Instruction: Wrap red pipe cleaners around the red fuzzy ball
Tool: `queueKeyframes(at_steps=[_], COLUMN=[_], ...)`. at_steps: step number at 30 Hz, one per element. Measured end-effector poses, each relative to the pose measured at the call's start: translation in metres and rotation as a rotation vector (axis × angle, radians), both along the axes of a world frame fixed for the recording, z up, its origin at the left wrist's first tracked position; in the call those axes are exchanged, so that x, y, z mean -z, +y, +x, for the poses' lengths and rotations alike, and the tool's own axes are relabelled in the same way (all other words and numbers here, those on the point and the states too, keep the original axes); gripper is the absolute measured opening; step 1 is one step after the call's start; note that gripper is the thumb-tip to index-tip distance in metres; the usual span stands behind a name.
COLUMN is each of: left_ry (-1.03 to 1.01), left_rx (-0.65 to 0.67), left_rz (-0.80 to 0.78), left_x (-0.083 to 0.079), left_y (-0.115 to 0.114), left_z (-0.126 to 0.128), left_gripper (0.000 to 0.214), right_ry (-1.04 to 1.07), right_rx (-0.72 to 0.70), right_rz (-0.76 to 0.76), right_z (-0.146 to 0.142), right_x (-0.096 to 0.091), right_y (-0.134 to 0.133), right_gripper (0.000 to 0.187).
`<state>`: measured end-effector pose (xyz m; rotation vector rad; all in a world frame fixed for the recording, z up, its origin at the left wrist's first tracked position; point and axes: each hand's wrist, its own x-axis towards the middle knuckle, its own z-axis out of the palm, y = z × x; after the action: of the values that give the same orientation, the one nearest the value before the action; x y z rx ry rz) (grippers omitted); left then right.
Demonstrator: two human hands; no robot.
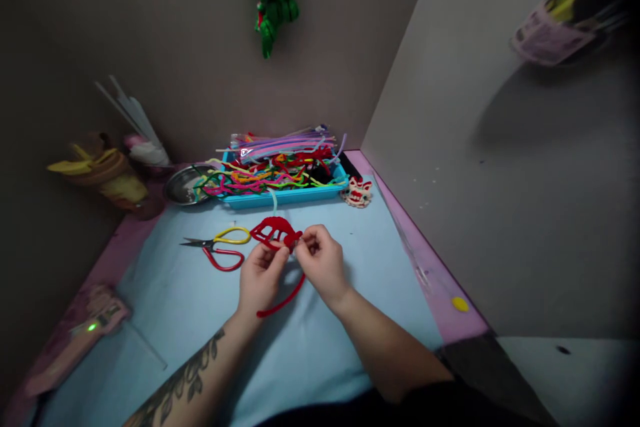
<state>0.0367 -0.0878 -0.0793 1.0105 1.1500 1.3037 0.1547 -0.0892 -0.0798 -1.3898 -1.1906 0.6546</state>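
Above the blue cloth, a red pipe-cleaner shape [276, 225] with open gaps between its bent stems is held up between my hands. My left hand [261, 275] pinches its lower edge with thumb and fingers. At its right end, where the red stems bunch together, my right hand [323, 260] is closed with the fingertips pressed together. A loose red stem [284, 303] curves down from there below my hands. The exact spot under my fingertips is hidden. Scissors [217, 247] with one yellow and one red handle lie just left of the shape.
A blue tray [285, 197] of colourful pipe cleaners stands at the back, beside a metal bowl [187, 185]. A small lion-like figure [357, 192] lies right of it. A pink glue gun [90, 340] rests at left. Walls close in behind and at right.
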Motion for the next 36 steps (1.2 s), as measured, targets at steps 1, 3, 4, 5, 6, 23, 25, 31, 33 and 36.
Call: queueKeyframes(at_steps=[1, 3, 4, 5, 6, 23, 25, 31, 33, 36], left_ry=[-0.004, -0.023, -0.027, -0.025, -0.018, 0.191, 0.252, 0.362, 0.266, 0.024], left_rx=[-0.012, -0.017, -0.014, -0.008, -0.001, -0.002, -0.011, 0.053, 0.053, 0.035], left_rz=[0.0, 0.0, 0.003, 0.005, 0.009, 0.186, 0.224, 0.277, 0.189, -0.031], left_x=[0.002, 0.005, 0.006, 0.006, 0.006, 0.003, 0.003, 0.001, 0.002, 0.002], left_y=[0.001, 0.002, 0.003, 0.003, 0.004, -0.004, -0.004, -0.001, 0.001, 0.006], left_z=[-0.001, -0.003, -0.003, -0.004, -0.005, -0.005, -0.007, -0.007, -0.006, -0.004], left_gripper=[0.027, 0.028, 0.027, 0.026, 0.025, 0.013, 0.015, 0.023, 0.025, 0.029], right_ry=[0.019, 0.061, 0.078, 0.092, 0.1, -0.132, -0.109, -0.092, -0.076, -0.037], right_rx=[-0.003, -0.024, -0.048, -0.078, -0.106, -0.126, -0.128, -0.118, -0.134, -0.17], right_rz=[-0.023, -0.063, -0.073, -0.076, -0.071, 0.196, 0.176, 0.144, 0.123, 0.108], right_z=[0.001, 0.002, 0.003, 0.004, 0.005, 0.01, 0.009, 0.008, 0.009, 0.012], right_x=[0.0, 0.0, 0.0, 0.0, -0.001, -0.012, -0.012, -0.01, -0.01, -0.01], right_y=[0.0, 0.001, 0.001, 0.002, 0.002, 0.0, 0.0, 0.002, 0.002, 0.003], right_gripper=[0.009, 0.013, 0.015, 0.017, 0.019, 0.014, 0.014, 0.014, 0.013, 0.016])
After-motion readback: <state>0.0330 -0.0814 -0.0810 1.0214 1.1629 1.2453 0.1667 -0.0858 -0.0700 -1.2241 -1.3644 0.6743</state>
